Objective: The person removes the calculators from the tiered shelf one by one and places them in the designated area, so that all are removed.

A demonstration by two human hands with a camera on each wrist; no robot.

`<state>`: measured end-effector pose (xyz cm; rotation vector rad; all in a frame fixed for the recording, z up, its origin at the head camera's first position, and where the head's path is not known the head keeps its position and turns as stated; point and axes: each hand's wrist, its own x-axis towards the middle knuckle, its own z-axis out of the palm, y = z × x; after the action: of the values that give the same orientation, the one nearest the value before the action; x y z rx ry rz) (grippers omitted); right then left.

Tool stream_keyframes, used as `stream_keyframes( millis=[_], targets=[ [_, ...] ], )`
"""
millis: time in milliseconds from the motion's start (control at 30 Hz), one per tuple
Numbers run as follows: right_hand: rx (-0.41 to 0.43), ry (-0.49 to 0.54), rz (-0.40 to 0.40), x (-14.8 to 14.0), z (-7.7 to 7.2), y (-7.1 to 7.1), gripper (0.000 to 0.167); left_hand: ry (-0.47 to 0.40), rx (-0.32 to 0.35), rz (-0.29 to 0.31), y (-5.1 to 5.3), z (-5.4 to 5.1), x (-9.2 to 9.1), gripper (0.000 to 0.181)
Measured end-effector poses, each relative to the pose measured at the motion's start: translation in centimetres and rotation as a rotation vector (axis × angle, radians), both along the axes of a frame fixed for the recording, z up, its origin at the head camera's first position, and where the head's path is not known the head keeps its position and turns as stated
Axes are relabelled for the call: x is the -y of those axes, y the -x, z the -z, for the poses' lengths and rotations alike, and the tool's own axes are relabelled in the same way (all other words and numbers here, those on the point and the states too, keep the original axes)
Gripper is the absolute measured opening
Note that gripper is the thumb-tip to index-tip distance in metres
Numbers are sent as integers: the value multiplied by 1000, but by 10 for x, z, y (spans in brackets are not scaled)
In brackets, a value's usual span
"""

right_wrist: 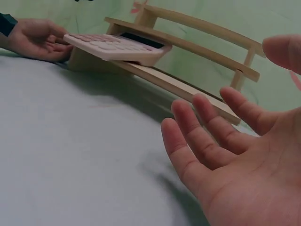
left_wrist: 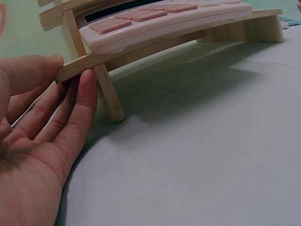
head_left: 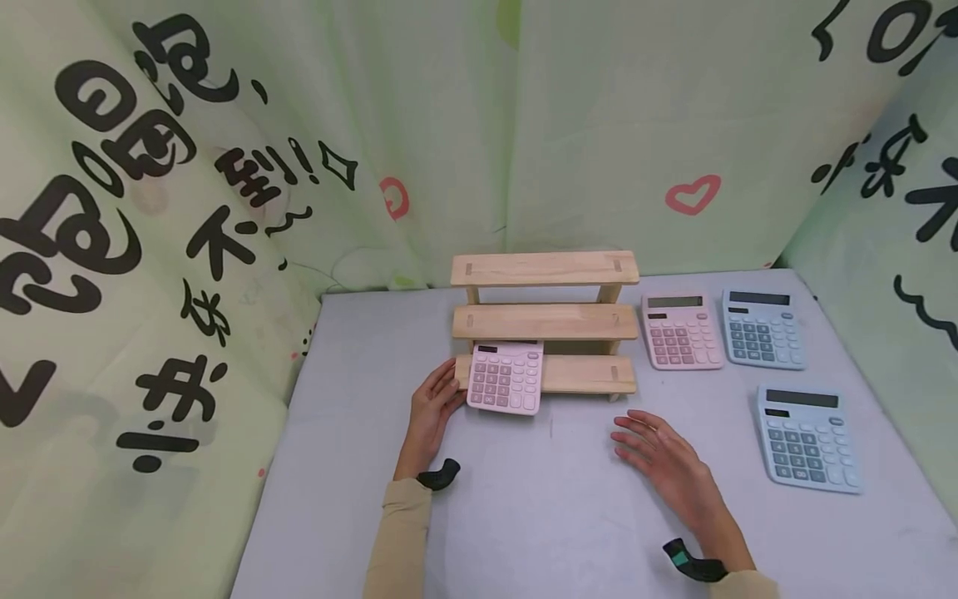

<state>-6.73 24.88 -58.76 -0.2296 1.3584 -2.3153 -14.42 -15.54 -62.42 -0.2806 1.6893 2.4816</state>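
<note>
A three-tier wooden display rack (head_left: 591, 374) stands at the back of the table. On the left part of its lowest tier lies a pink calculator (head_left: 505, 378), tilted, its near edge jutting past the board. My left hand (head_left: 434, 412) is at the left end of that tier; in the left wrist view its thumb (left_wrist: 47, 66) lies on the board's end and the fingers reach under it, pinching the rack. To the right of the rack's front, my right hand (head_left: 666, 462) is held over the table, fingers spread and holding nothing.
Right of the rack lie a second pink calculator (head_left: 683, 331) and a blue calculator (head_left: 763, 329) side by side. Another blue calculator (head_left: 808, 438) lies nearer, by the table's right edge. A pale green printed curtain (head_left: 584, 125) hangs behind the white-covered table (head_left: 554, 516) and along both sides.
</note>
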Motion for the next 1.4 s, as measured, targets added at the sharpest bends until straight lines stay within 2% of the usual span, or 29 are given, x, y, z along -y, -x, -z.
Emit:
stream_keyframes(
  millis=[133, 467, 633, 833, 1033, 1400],
  targets=[
    [78, 147, -59, 15, 2, 3, 52, 1, -2, -6, 0, 0, 0, 49],
    [296, 404, -134, 50, 8, 13, 58, -6, 2, -3, 2, 2, 1, 50],
    [356, 379, -96, 67, 7, 16, 65, -13, -2, -3, 1, 2, 1, 50],
    [418, 317, -31, 86, 2, 21, 63, -5, -6, 4, 1, 2, 1, 49],
    [501, 330, 13, 109, -3, 30, 62, -2, 15, -9, 2, 0, 0, 49],
    [550, 345, 24, 138, -6, 39, 61, -8, 24, -12, 1, 1, -1, 50]
  ],
)
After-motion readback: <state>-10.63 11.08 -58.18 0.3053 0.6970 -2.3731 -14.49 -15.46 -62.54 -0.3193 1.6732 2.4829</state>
